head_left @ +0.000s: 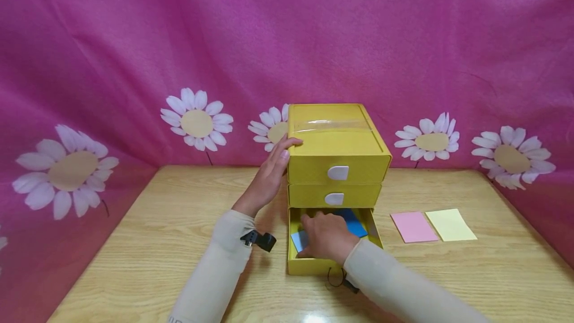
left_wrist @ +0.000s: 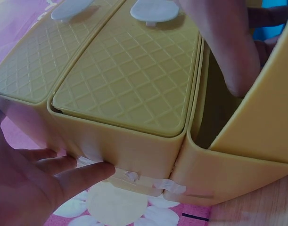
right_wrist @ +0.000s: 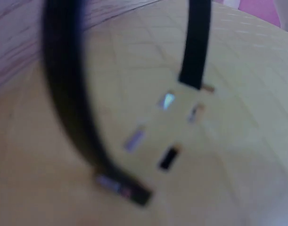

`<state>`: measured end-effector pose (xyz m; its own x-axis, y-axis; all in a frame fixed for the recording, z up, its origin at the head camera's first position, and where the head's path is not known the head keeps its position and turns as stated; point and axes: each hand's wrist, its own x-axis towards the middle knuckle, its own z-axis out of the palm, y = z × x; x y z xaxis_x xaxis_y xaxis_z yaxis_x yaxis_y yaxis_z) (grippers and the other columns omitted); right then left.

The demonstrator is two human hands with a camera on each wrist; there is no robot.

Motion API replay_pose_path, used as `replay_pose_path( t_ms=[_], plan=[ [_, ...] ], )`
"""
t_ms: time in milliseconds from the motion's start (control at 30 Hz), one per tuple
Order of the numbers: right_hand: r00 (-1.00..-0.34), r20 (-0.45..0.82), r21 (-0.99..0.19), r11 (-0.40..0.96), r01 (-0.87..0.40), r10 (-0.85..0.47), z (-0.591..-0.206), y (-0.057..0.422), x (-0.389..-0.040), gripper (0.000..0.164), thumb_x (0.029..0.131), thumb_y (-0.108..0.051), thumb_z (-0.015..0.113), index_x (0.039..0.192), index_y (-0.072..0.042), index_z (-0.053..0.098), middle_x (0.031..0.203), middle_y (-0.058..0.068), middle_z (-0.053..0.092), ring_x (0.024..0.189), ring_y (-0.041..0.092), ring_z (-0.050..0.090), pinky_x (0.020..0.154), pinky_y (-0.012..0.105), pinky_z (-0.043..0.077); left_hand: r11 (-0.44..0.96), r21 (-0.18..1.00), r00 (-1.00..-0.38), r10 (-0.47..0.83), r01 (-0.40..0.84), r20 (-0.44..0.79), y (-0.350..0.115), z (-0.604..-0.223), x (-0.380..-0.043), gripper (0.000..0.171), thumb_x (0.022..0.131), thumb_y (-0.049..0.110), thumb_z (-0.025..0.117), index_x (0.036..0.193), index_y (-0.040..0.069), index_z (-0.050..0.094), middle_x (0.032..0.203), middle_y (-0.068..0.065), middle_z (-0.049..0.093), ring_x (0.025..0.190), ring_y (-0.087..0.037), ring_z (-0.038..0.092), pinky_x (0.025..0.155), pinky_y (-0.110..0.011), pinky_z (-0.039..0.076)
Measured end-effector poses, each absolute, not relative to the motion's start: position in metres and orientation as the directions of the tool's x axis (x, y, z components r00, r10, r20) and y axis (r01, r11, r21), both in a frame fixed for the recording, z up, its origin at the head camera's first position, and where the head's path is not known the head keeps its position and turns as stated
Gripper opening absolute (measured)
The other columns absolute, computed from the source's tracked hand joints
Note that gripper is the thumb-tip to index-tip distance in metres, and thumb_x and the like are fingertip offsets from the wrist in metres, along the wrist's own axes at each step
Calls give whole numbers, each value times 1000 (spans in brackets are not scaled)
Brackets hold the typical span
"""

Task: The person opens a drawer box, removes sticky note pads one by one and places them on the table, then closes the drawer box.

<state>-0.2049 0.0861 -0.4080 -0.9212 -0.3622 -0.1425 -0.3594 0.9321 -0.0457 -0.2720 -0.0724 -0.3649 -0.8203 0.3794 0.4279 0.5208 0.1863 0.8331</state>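
A yellow cabinet (head_left: 339, 144) of three drawers stands on the table with its bottom drawer (head_left: 309, 266) pulled out. My left hand (head_left: 267, 177) rests against the cabinet's left side, fingers extended and the thumb side at its top edge. Inside the bottom drawer, my right hand (head_left: 326, 236) curves over a light blue sticky note pad (head_left: 298, 241), thumb by the near edge and fingers farther in. A darker blue sticky note pad (head_left: 354, 223) lies behind that hand, partly covered. In the left wrist view, straight left fingers (left_wrist: 82, 179) touch the cabinet wall.
Right of the cabinet, a pink sticky note pad (head_left: 414, 227) and a pale yellow one (head_left: 451, 224) lie side by side on the wooden table (head_left: 188, 223). White tabs (head_left: 338, 172) mark the upper drawers. A pink flowered cloth (head_left: 341, 34) hangs behind.
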Motion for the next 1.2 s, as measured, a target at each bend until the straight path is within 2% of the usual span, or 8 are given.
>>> replay_pose_path(
  t_ms=[267, 567, 967, 1200],
  plan=[
    [-929, -139, -51, 940, -338, -342, -408, 85, -204, 66, 68, -55, 81, 109, -9, 57, 79, 9, 53, 69, 25, 55, 58, 42, 49, 169, 844, -824, 380, 509, 420, -73, -364, -271, 40, 102, 50, 27, 138, 39, 41, 159, 11, 9, 144, -18, 15, 105, -54, 35],
    [-940, -137, -193, 939, -285, -313, -411, 88, -204, 65, 70, -50, 81, 107, -4, 52, 78, 11, 49, 70, 29, 51, 61, 40, 46, 169, 834, -816, 377, 525, 437, -73, -365, -272, 40, 103, 49, 26, 139, 38, 41, 159, 10, 10, 145, -17, 14, 103, -57, 36],
    [-949, -87, -291, 919, -265, -302, -409, 94, -201, 47, 72, -41, 78, 95, -10, 52, 66, 5, 51, 64, 24, 49, 56, 35, 41, 185, 829, -817, 376, 528, 437, -72, -364, -273, 40, 102, 49, 26, 137, 37, 42, 159, 9, 11, 144, -17, 14, 106, -53, 34],
    [-955, -47, -248, 929, -274, -294, -405, 97, -198, 38, 70, -44, 72, 86, -14, 56, 61, 3, 49, 59, 22, 47, 49, 32, 35, 199, 829, -822, 375, 522, 428, -72, -364, -273, 39, 103, 49, 26, 137, 39, 41, 159, 10, 11, 144, -16, 14, 107, -52, 32]
  ],
)
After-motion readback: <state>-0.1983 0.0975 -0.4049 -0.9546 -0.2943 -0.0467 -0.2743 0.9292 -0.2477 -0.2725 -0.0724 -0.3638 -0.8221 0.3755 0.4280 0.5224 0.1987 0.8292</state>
